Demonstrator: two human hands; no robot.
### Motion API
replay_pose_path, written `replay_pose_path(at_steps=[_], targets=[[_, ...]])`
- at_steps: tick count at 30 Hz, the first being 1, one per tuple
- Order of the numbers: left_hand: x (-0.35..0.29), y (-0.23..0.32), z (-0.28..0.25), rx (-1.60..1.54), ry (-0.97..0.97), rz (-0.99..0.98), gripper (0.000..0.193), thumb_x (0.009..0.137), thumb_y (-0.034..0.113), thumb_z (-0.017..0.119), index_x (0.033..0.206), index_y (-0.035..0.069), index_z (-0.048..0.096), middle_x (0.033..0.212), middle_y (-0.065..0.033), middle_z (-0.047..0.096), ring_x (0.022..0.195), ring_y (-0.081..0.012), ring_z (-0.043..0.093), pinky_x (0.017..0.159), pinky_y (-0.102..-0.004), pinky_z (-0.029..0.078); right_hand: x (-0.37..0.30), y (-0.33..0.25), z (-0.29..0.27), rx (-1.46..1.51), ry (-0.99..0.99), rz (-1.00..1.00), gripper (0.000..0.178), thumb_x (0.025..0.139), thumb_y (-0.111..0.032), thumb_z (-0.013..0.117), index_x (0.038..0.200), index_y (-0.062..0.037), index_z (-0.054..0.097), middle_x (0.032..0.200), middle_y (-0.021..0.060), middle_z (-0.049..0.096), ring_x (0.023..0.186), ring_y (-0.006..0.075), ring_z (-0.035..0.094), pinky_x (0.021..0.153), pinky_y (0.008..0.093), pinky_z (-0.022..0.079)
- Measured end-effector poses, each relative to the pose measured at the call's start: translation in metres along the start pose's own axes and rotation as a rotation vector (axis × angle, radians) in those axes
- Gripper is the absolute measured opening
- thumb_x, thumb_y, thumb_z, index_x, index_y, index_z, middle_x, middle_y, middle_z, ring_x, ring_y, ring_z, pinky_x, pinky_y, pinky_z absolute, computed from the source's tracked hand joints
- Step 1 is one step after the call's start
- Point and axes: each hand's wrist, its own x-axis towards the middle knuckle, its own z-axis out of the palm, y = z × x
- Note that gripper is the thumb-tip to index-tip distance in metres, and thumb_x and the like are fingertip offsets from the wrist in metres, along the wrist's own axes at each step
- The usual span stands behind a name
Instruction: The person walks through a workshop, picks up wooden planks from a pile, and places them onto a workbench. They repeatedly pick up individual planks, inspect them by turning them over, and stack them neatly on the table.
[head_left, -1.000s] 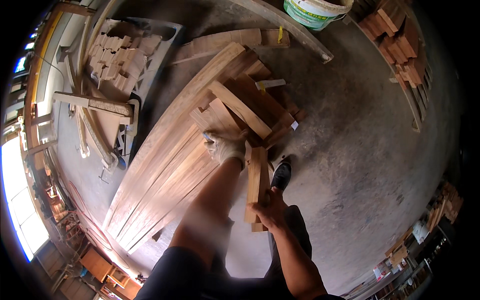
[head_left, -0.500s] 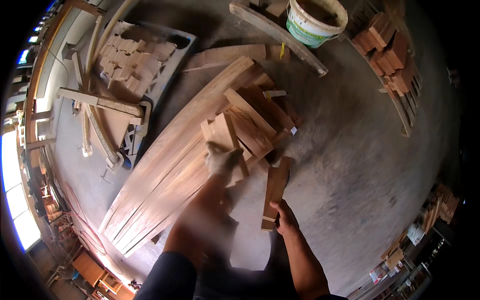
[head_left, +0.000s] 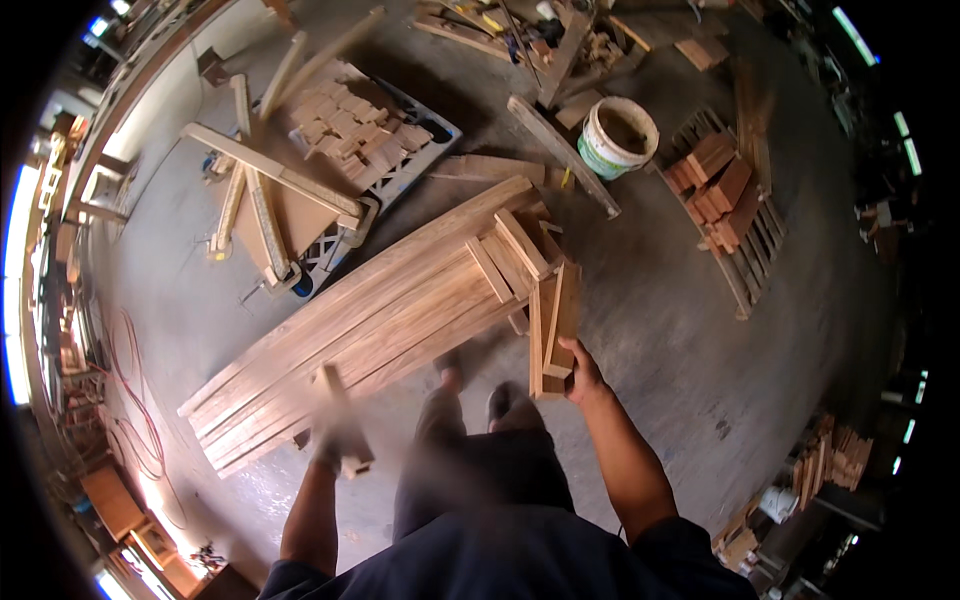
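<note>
My left hand (head_left: 333, 441), which looks gloved and is partly blurred, grips a short wooden block (head_left: 329, 384) off the near edge of the long planks. With bare fingers my right hand (head_left: 582, 374) holds the lower end of some narrow wooden boards (head_left: 562, 320); their far ends reach the right end of the plank stack. The long pale wooden planks (head_left: 350, 320) lie side by side, slanting from lower left to upper right. Several short wooden pieces (head_left: 488, 268) rest on their right end.
A white and green bucket (head_left: 608, 150) stands beyond, beside a long beam (head_left: 565, 155). Reddish blocks (head_left: 715, 185) sit on a slatted pallet (head_left: 750, 262) at right. At upper left are clamped bars (head_left: 270, 172) and small stacked blocks (head_left: 350, 120). My feet (head_left: 503, 402) are near the planks.
My left hand has moved from the planks' right end to the lower left, carrying a wooden block. My right hand has risen slightly with its boards. The view has shifted, showing more floor.
</note>
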Motion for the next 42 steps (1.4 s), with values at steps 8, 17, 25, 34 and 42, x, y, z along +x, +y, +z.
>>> replay_pose_path(at_steps=[8, 17, 25, 34, 42], targets=[[-0.117, -0.304, -0.164, -0.517, 0.275, -0.136, 0.045, 0.066, 0.010, 0.075, 0.106, -0.003, 0.061, 0.090, -0.0105, 0.060, 0.084, -0.0287, 0.060, 0.077, -0.0429, 0.054, -0.037, 0.018, 0.057, -0.130, -0.140, 0.004, 0.062, 0.075, -0.042, 0.074, 0.124, -0.0100, 0.054, 0.107, 0.0068, 0.061, 0.098, 0.0239, 0.061, 0.084, 0.0427, 0.052], [-0.253, -0.537, -0.164, -1.062, 0.305, -0.436, 0.039, 0.073, 0.021, 0.073, 0.107, 0.006, 0.059, 0.094, -0.0131, 0.060, 0.089, -0.0336, 0.059, 0.086, -0.0546, 0.051, -0.077, 0.140, 0.120, -0.431, -0.080, 0.127, 0.059, 0.074, -0.046, 0.072, 0.120, -0.0132, 0.056, 0.104, 0.0056, 0.061, 0.095, 0.0256, 0.060, 0.079, 0.0456, 0.053], [-0.322, -0.554, -0.225, -0.807, 0.681, -0.585, 0.079, 0.060, 0.021, 0.085, 0.125, -0.001, 0.045, 0.106, -0.0219, 0.062, 0.085, -0.0344, 0.068, 0.070, -0.0468, 0.059, -0.071, 0.258, 0.166, -0.836, 0.065, 0.244, 0.074, 0.069, -0.057, 0.068, 0.130, -0.0181, 0.052, 0.119, 0.0084, 0.054, 0.107, 0.0324, 0.052, 0.090, 0.0536, 0.043], [-0.308, -0.615, -0.320, -0.875, 0.797, -0.572, 0.077, 0.059, 0.017, 0.086, 0.123, 0.003, 0.046, 0.106, -0.0201, 0.062, 0.085, -0.0313, 0.067, 0.070, -0.0482, 0.059, -0.076, 0.428, 0.274, -1.260, 0.221, 0.300, 0.069, 0.068, -0.059, 0.064, 0.123, -0.0183, 0.059, 0.125, 0.0101, 0.058, 0.113, 0.0348, 0.050, 0.095, 0.0603, 0.031], [-0.269, -0.609, -0.419, -0.838, 0.751, -0.751, 0.085, 0.057, 0.013, 0.088, 0.128, 0.000, 0.043, 0.103, -0.0202, 0.064, 0.089, -0.0314, 0.067, 0.074, -0.0434, 0.058, -0.034, 0.629, 0.401, -1.343, 0.060, 0.398, 0.076, 0.070, -0.059, 0.062, 0.130, -0.0133, 0.054, 0.130, 0.0149, 0.054, 0.117, 0.0372, 0.048, 0.095, 0.0618, 0.033]])
